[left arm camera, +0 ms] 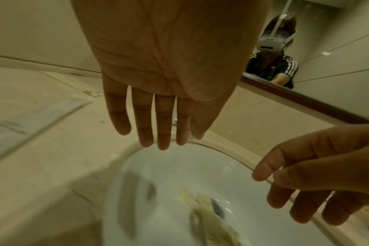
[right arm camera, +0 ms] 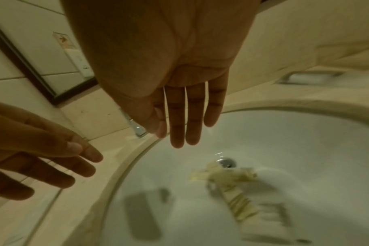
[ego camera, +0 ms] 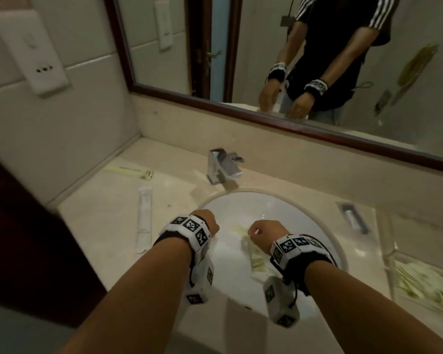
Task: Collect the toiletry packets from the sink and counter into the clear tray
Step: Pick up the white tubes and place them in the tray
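While both hands (ego camera: pixel 237 229) hover empty, packets (right arm camera: pixel 232 186) show no legible print.

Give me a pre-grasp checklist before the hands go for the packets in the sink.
1. Left hand empty, fingers straight: ok.
2. Right hand empty, fingers straight: ok.
3. Packets in the sink visible and unobstructed beside the drain: ok.
4. Both hands over the basin, not yet touching any packet: ok.
5. Clear tray on the counter to the right, already holding packets, room left: cannot tell.
6. Counter packets still to collect: the white one and the pale one on the left: not ok, outstanding.
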The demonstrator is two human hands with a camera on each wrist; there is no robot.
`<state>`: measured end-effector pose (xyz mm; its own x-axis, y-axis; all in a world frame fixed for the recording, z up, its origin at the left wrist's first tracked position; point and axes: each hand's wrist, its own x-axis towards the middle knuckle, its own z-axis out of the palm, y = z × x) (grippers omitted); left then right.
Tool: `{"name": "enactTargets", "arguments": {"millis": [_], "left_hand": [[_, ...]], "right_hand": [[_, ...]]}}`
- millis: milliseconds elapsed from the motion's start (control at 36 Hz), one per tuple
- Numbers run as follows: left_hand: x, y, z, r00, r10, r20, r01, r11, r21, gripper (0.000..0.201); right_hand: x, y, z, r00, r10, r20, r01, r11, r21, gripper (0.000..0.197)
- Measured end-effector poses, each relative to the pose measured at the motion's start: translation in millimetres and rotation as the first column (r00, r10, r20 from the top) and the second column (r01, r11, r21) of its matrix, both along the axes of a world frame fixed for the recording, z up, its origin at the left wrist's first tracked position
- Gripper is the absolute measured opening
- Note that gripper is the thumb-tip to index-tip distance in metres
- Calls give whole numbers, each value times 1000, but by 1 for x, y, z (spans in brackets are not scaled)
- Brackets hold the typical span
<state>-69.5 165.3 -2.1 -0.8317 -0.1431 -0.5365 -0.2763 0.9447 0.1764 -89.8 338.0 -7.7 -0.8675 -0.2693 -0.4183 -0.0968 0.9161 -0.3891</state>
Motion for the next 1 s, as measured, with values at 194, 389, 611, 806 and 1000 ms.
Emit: {"name": "enactTargets", "arguments": {"millis": [194,389,611,806,1000], "left_hand": [[9,-108,-12,980,199,2,-199,979,-50,37],[31,-191,-20,967,248,61,-244,967,-77,43],[35,-213,-25,948,317,34,-317,948,-5,42],[34,-219,-34,942,334,42,-336,940,63,45],[33,-215,-40,955,290,-56,-290,957,13,54]], "right_hand": [[5,-129,-19,988,154,12,-154,987,-48,23],[29,-229,-53,958,280,60,-276,959,-67,36],[38,-270,-76,980,191,49,-188,980,-57,54],[31,-266,-86,984,175,25,-172,980,-98,48],[16,-261,-79,979,179,100,-170,981,-97,71]]}}
